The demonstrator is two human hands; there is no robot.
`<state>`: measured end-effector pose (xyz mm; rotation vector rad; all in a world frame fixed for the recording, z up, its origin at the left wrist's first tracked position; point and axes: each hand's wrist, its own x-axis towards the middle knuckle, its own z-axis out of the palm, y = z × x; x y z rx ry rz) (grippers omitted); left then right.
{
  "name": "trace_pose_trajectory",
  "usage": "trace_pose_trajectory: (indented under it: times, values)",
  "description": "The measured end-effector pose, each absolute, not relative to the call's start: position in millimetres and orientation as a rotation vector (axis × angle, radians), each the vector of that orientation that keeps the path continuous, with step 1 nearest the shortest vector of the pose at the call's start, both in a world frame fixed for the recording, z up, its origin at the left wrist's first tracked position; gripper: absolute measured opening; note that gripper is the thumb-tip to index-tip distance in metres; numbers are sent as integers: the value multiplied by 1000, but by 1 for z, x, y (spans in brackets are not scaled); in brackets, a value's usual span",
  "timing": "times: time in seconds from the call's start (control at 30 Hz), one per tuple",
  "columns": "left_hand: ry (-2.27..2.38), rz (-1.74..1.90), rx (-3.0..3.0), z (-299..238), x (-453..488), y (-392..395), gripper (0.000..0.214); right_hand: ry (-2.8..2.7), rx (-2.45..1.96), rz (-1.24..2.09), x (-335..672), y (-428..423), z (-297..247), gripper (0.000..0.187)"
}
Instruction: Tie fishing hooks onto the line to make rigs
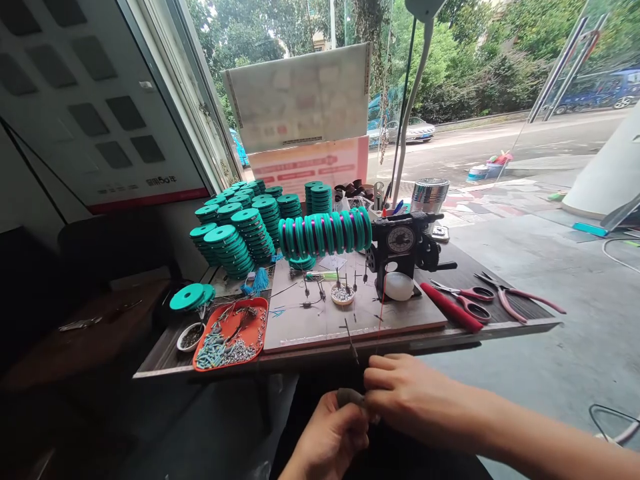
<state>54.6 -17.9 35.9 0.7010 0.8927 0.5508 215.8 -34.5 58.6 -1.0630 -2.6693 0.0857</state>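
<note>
My left hand (327,433) is closed in a pinch below the table's front edge, with a greyish cover (351,398) on a fingertip. My right hand (400,390) is closed beside it, the two hands' fingertips meeting. What they pinch is too small to make out. Just above the right hand hangs a thin dark rod-like piece (353,347). Beyond it, a row of teal foam spools (325,233) sits on the shaft of a black hand-cranked winder (400,243). Thin lines with small dark pieces hang below the spools, over a small bowl of beads (343,295).
Stacks of teal spools (227,250) stand at the back left. An orange tray (265,327) of small metal parts and a small white bowl (190,337) lie at the left. Scissors (473,303), pliers (510,300) and a red tapered object (450,307) lie at the right.
</note>
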Motion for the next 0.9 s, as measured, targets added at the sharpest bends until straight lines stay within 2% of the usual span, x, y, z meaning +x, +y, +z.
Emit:
trace_pose_trajectory:
  times: [0.4,0.53,0.6,0.77,0.83,0.9]
  values:
    - [889,557,724,33,58,-17,11,-2625,-1042,-35,212,-30,49,6]
    - [889,568,657,32,55,-19,7,-2255,-1207,74,214,-50,45,16]
    - [863,575,605,30,54,-21,10,-2062,-1232,100,208,-62,38,12]
    - [828,598,539,21,55,-25,18,-1911,-1128,-319,180,-77,10,16]
    - [818,616,515,20,55,-25,20,-1869,-1098,-231,172,-79,4,16]
    - [805,624,516,21,55,-24,20,-1743,-1073,120,168,-84,1,16]
